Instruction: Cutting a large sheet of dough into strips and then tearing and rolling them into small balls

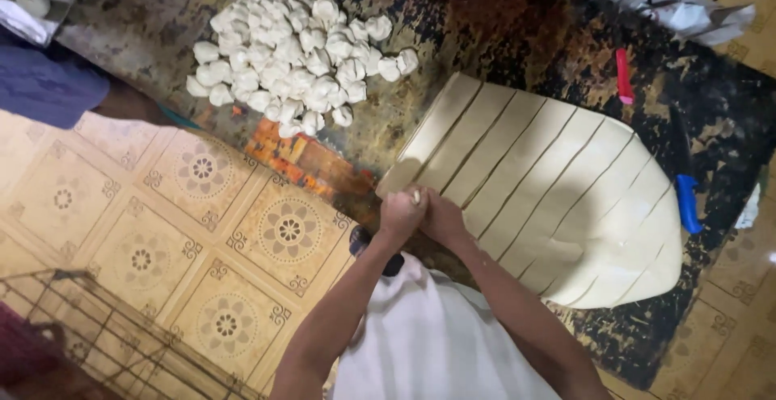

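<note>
Right now both hands meet at the near end of the dough sheet point(558, 198), fingers curled shut: left hand point(402, 212) and right hand point(443, 217) pinch a small bit of dough btwn them. Sheet is pale cream, smooth, flat, scored into long parallel strips, lying on a dark mottled worktop point(501, 36). Pile of white lumpy dough pieces point(295, 52) sits further off. Red cutter point(624, 77) and blue-handled knife point(687, 202) lie beside the sheet.

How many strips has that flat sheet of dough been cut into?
9, side by side across the dough sheet on the dark worktop, running from the left strip at both hands to the right strip. Faint cut lines may hide another.
</note>
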